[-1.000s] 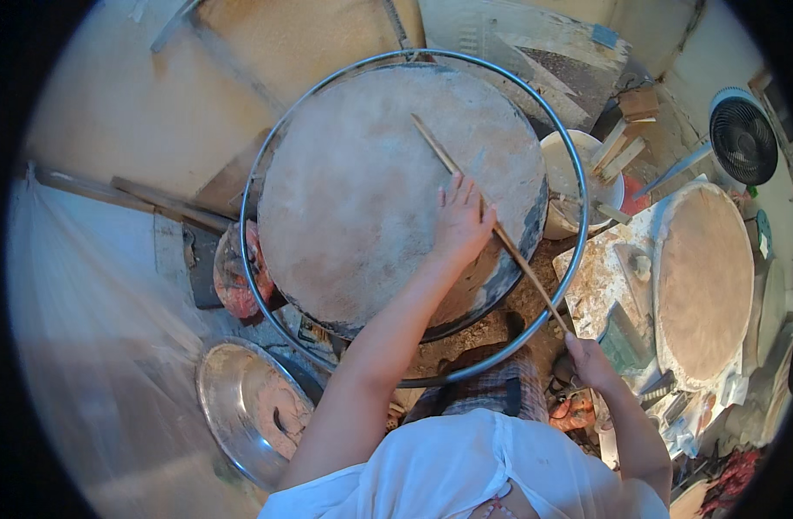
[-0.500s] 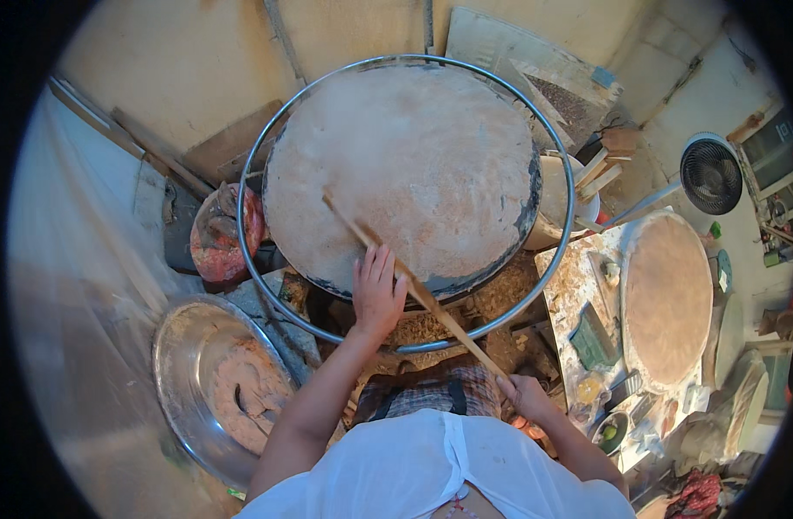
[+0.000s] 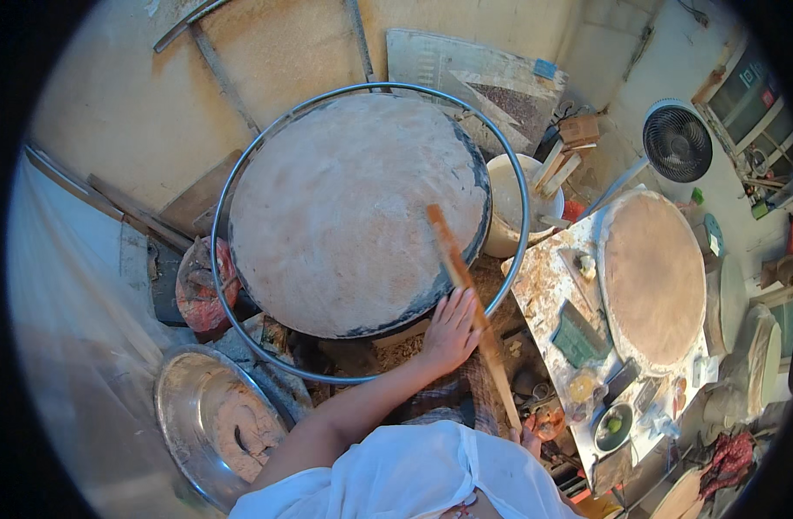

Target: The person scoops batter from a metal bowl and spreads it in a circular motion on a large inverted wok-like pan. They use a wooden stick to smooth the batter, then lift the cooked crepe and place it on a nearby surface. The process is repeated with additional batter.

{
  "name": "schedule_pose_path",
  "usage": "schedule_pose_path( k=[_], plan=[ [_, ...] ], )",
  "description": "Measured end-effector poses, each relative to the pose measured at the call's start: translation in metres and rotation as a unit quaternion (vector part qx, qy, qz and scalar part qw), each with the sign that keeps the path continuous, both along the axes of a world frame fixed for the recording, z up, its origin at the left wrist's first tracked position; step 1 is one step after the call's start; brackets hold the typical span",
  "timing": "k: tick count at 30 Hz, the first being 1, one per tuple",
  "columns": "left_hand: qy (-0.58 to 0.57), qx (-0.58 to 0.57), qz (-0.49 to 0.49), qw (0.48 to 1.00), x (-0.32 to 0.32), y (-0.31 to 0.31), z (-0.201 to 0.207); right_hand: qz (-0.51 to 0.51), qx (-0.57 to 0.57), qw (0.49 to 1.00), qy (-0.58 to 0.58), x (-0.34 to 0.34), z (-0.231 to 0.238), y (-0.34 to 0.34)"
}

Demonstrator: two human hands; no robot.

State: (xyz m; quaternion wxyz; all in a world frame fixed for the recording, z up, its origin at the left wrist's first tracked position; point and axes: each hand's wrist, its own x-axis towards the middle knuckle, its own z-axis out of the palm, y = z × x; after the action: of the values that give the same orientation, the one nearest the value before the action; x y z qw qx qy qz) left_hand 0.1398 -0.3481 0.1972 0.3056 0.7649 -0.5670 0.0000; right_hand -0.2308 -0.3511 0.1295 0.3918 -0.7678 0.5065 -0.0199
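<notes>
Over the right-hand part of the round disc (image 3: 344, 208), near its edge, we see the upper end of the wooden stick (image 3: 497, 368); we cannot tell whether that tip touches the surface. Half a second ago it lay over the disc's left part, slanting well to the left, so it has swung right. We now find its long axis steeper: it points away from the body and slightly left, with the lower end coming back toward the waist on the right. Its flat side shows broader to us than before, orange-brown near the tip.

Our left hand (image 3: 451, 333) lies at the stick's middle with fingers extended onto it; we cannot tell whether the thumb closes beneath. Our right hand (image 3: 529, 441), now mostly hidden by the white shirt (image 3: 405, 463), grasps the lower end. Between the two ends, the stick crosses above the metal ring (image 3: 527, 208) surrounding the disc.
</notes>
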Motion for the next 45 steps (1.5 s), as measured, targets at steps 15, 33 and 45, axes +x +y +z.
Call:
schedule_pose_path(
  k=[15, 33, 45],
  plan=[
    [-0.005, 0.098, 0.137, 0.986, 0.154, -0.101, 0.028, 0.040, 0.414, 0.909, 0.008, 0.192, 0.118, -0.181],
    [0.035, -0.015, 0.163, 0.986, 0.063, 0.103, 0.009, 0.180, 0.029, 0.982, 0.051, 0.092, 0.050, -0.004],
    [-0.068, 0.030, 0.304, 0.950, 0.177, 0.169, 0.012, 0.315, 0.205, 0.925, 0.051, 0.250, 0.088, 0.003]
  ],
)
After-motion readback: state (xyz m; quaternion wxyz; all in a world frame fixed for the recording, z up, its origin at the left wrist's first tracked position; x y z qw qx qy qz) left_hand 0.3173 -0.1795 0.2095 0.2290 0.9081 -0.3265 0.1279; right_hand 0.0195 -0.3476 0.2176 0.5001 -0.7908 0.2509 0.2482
